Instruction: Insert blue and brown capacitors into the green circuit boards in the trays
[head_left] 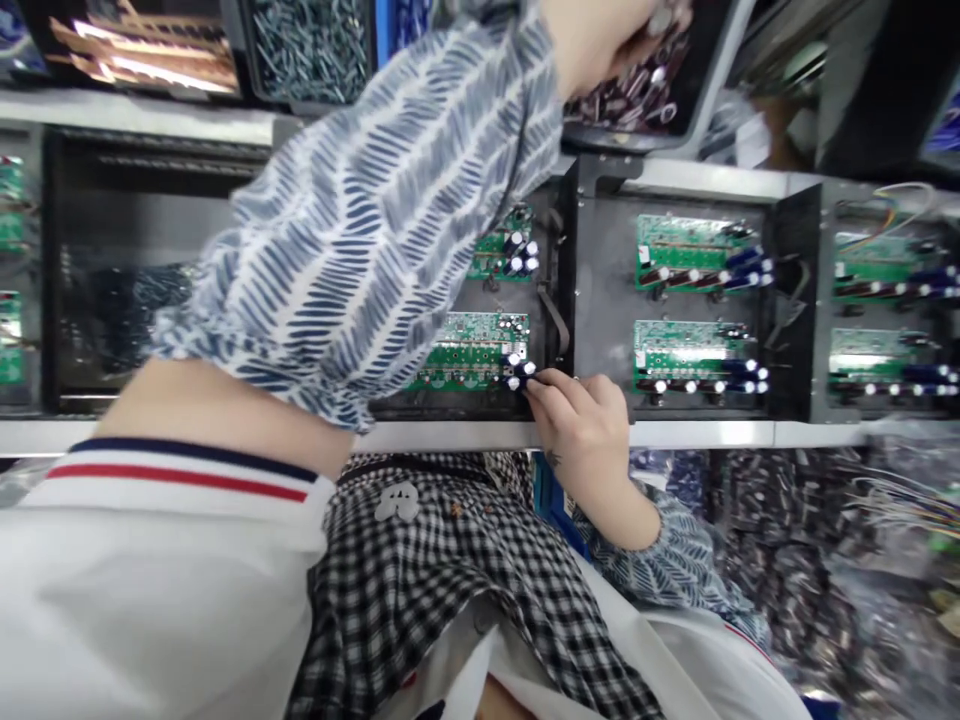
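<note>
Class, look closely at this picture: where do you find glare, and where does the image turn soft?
Head view: white glare on the copper-coloured pieces and lower-row circuit boards at right; head view: plastic bags smeared at lower right; head view: left hand soft, cut by the top edge.

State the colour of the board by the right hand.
The board is green, as the head view shows.

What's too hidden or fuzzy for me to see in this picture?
Left hand: partly cut off by the head view's top edge; I can't tell what it holds.
Lower middle circuit board: left end hidden by the patterned sleeve, head view.
Right hand: in the head view, its fingers hide whether it pinches or just touches a capacitor.
</note>
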